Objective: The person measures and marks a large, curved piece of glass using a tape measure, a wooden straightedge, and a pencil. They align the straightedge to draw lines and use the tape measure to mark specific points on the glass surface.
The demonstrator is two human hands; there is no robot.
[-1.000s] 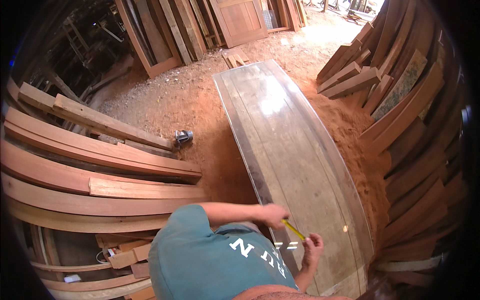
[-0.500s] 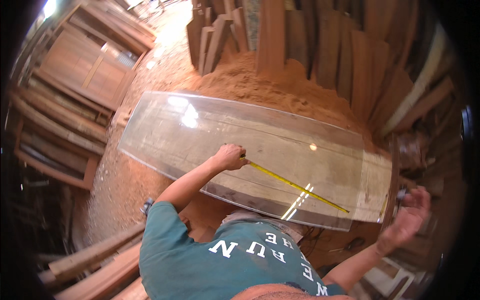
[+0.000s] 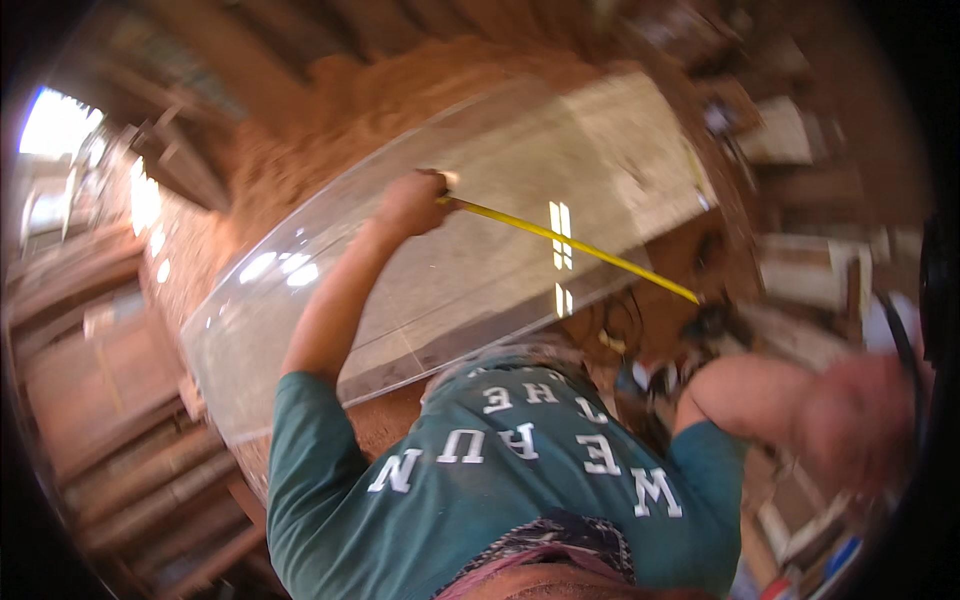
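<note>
My left hand (image 3: 413, 203) is closed round the body of a tape measure, which the fingers mostly hide. From it the yellow blade (image 3: 590, 248) runs out to the right and toward me, its free end past the near edge of a clear sheet (image 3: 390, 290). That long sheet, glass or plastic, lies over a pale wooden board (image 3: 640, 130) and carries bright reflections. My right hand (image 3: 865, 420) is raised at the far right of the view, away from the sheet. Motion smears its fingers, so I cannot make out their position.
Reddish sawdust (image 3: 350, 105) is heaped beyond the sheet. Stacked timber and panels (image 3: 95, 380) stand at the left. Dark cables (image 3: 625, 325) lie below the near edge, and assorted wooden pieces (image 3: 800, 270) crowd the right side.
My view has turned, so the sheet now slants up to the right. My right hand has moved from near the sheet's right end to the view's right edge. My left hand still grips the tape measure.
</note>
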